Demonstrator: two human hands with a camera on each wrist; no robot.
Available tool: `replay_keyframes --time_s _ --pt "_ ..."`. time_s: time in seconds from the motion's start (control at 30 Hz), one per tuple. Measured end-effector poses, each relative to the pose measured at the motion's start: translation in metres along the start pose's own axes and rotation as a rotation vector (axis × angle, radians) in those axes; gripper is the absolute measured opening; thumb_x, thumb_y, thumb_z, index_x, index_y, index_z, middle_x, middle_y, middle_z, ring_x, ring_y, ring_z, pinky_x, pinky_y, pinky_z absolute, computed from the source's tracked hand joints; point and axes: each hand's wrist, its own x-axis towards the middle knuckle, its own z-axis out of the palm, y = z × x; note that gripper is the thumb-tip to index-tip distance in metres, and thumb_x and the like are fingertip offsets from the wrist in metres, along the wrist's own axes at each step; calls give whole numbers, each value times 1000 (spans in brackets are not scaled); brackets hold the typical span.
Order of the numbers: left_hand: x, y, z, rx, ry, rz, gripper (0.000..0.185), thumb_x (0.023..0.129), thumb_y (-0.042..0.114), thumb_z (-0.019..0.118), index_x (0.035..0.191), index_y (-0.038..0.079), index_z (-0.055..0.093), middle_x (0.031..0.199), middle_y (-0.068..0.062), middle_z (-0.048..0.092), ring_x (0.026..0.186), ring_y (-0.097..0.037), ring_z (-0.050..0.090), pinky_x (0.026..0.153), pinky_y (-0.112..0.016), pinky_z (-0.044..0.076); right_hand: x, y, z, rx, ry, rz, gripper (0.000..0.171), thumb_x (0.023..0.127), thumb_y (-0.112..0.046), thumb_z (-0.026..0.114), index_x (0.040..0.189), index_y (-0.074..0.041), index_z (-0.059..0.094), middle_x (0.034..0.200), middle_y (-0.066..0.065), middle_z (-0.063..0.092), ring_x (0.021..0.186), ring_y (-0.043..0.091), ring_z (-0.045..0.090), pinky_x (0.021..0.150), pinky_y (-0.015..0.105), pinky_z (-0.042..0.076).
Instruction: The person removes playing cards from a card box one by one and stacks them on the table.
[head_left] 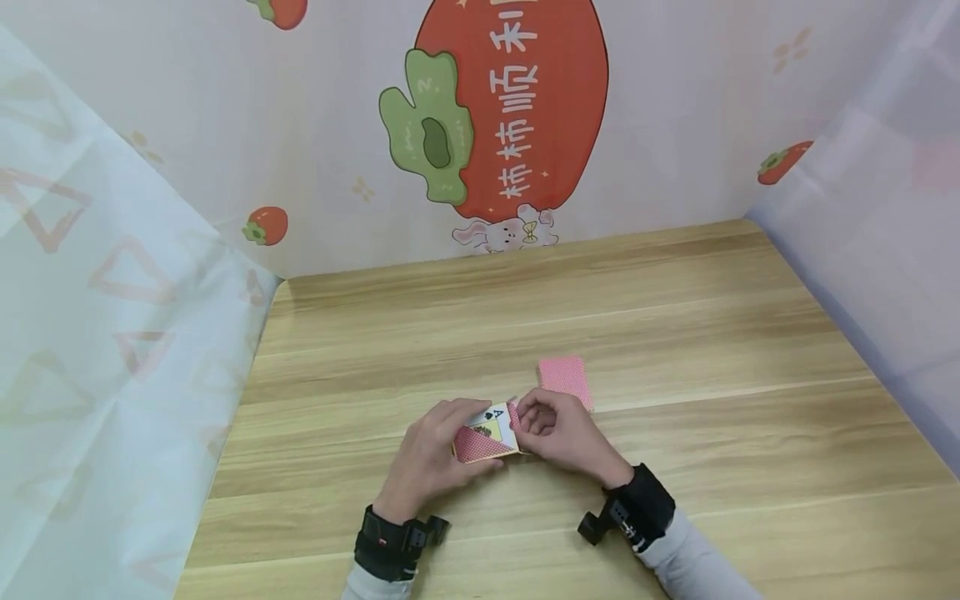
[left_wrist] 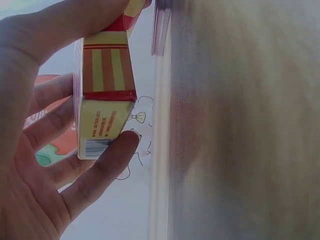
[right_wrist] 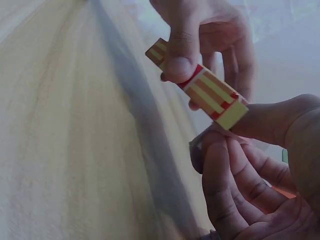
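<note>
At the near middle of the bench (head_left: 675,333), the left hand (head_left: 427,458) grips the card box (head_left: 487,435); the right hand (head_left: 562,433) pinches its flap end; cards could spill beside the far red stack (head_left: 565,379) if the box tips.

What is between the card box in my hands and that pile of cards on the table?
Nothing visible. The card box is gripped by the left hand and right hand; only bare table separates them from the card pile just beyond.
</note>
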Motion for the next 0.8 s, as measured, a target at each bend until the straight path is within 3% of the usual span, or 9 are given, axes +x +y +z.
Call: replay_keyframes --time_s 0.23,0.5,0.8 --pt "0 -1 0 28 2 -29 82 67 42 103 137 15 70 131 0 74 112 -15 70 86 -33 61 -1 -1 -16 140 -41 117 27 95 -5 79 114 6 65 95 16 73 76 26 78 69 42 65" --pt "0 1 -1 63 8 -108 79 69 42 102 137 18 70 131 1 74 112 -16 70 86 -34 61 -2 -3 -43 256 -54 186 30 103 0 66 127 9 51 102 25 76 82 39 80 72 51 65" --pt "0 0 -1 84 27 -119 80 67 43 103 136 17 70 129 1 75 109 -16 71 84 -34 61 -2 -1 -61 126 73 180 39 95 -2 76 130 4 59 107 18 74 87 23 76 73 37 64"
